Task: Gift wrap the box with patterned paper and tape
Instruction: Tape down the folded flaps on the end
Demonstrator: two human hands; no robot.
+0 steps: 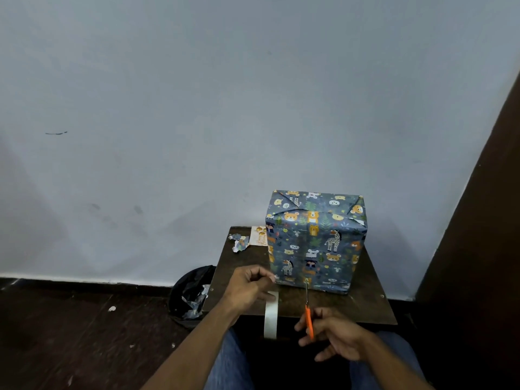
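Observation:
The box [316, 243], wrapped in blue-grey paper printed with cartoon animals, stands upright on a small dark wooden table [244, 266], toward its right side. My left hand [247, 288] hovers just left of the box's lower corner and pinches the end of a clear tape strip. The tape roll [270, 316] hangs below it at the table's front edge. My right hand [334, 334] grips orange-handled scissors [308, 313], whose blades point up toward the box's bottom edge.
Crumpled paper scraps [239, 242] and a small card [259, 235] lie at the table's back left corner. A black bin [191, 294] with paper offcuts stands on the dark floor left of the table. A pale wall rises behind; a dark panel [478, 220] stands at the right.

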